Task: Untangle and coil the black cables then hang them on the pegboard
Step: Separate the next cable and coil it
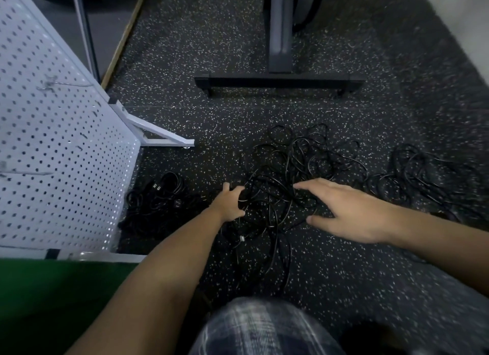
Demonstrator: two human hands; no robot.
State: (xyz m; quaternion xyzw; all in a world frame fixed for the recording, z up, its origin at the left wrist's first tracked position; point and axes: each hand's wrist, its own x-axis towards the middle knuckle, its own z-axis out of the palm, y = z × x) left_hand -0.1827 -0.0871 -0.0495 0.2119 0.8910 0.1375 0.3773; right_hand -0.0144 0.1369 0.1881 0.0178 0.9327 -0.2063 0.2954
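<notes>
A loose tangle of black cables (291,169) lies on the speckled floor (344,275) near the middle of the view. At the tangle's 9 o'clock edge is the left hand (229,204), fingers spread and slightly bent against the strands. The picture is dim, and I cannot tell whether the hand actually grips a cable or only touches it. The right hand (352,211) is at the tangle's 4 o'clock side, held wide with straight fingers over the cables and its thumb apart, holding nothing.

A smaller cable bundle (158,196) lies at 9 o'clock of the tangle, close to the foot of the white pegboard (53,143). The pegboard leans at 9 to 10 o'clock of the view, and a few hooks stick out of it. Another heap of cables (418,174) sits at 3 o'clock, near but apart from the main tangle. At 12 o'clock stands a dark metal stand (280,82) with a flat crossbar foot. A plaid-clad knee (264,328) shows at 6 o'clock.
</notes>
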